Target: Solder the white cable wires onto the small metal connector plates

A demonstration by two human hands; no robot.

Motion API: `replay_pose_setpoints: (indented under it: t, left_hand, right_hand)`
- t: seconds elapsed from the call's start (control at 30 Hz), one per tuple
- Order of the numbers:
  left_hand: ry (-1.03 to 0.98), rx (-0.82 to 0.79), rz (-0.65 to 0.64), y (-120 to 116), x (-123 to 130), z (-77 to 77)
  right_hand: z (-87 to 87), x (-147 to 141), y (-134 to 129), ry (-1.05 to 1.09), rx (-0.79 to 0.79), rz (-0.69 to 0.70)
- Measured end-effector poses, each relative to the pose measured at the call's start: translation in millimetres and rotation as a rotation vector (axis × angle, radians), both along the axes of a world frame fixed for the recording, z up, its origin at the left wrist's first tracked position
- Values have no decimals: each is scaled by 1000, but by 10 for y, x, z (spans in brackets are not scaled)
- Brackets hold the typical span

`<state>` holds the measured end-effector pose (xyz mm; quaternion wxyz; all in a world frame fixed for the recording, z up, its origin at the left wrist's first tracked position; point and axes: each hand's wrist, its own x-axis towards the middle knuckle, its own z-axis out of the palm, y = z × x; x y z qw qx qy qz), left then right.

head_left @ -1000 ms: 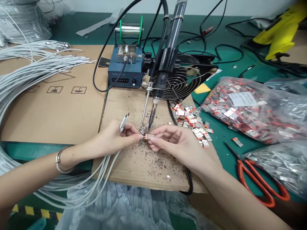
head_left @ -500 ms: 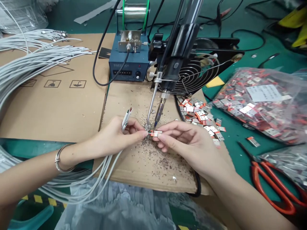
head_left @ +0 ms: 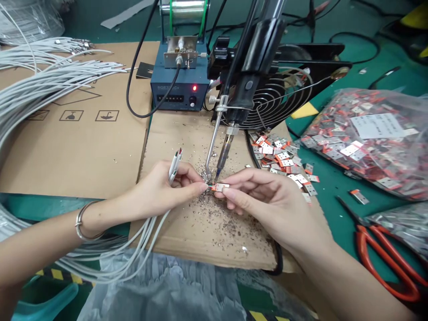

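Observation:
My left hand [head_left: 170, 185] is closed on several grey cables [head_left: 174, 166], their stripped ends poking up above the fingers. Thumb and forefinger pinch one cable end whose thin coloured wires meet a USB connector [head_left: 221, 187]. My right hand [head_left: 264, 196] is closed on that connector, a metal plug with an orange-red insert, between thumb and fingers. Just above the joint stands the tip of a soldering iron [head_left: 224, 154], mounted on a stand. A bent metal solder feed tube [head_left: 213, 145] ends beside the tip. Whether the tip touches the wires is too small to tell.
A blue solder feeder [head_left: 180, 84] with a solder spool [head_left: 188, 15] stands behind, beside a black fan [head_left: 267, 104]. Loose USB connectors [head_left: 284, 158] lie right, near a filled bag [head_left: 368, 142] and red-handled scissors [head_left: 384, 254]. Grey cables [head_left: 67, 82] lie left on cardboard [head_left: 83, 156].
A red light on the blue feeder has come on. The view has shifted slightly. Both hands keep their grips beneath the iron's tip.

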<state>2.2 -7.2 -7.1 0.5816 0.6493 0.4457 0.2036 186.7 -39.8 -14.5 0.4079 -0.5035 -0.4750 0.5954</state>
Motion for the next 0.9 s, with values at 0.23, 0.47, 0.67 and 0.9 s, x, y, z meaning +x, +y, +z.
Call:
replay_pose_setpoints:
  t: [0.23,0.47,0.67,0.9]
  left_hand:
    - [5,-7,1,9,-7,-5]
    - [6,-3,-17,24,-10,8]
    - [64,-9,-3,31,7,-6]
    - [-7,-97,-60,-237,-43,64]
  right_hand:
    - [10,-2,16,17,11,-2]
    - [22,-14,0,11,39,-19]
    - [-8,-31,28,-78,13,0]
    - [113,-9,-221,-222,145,128]
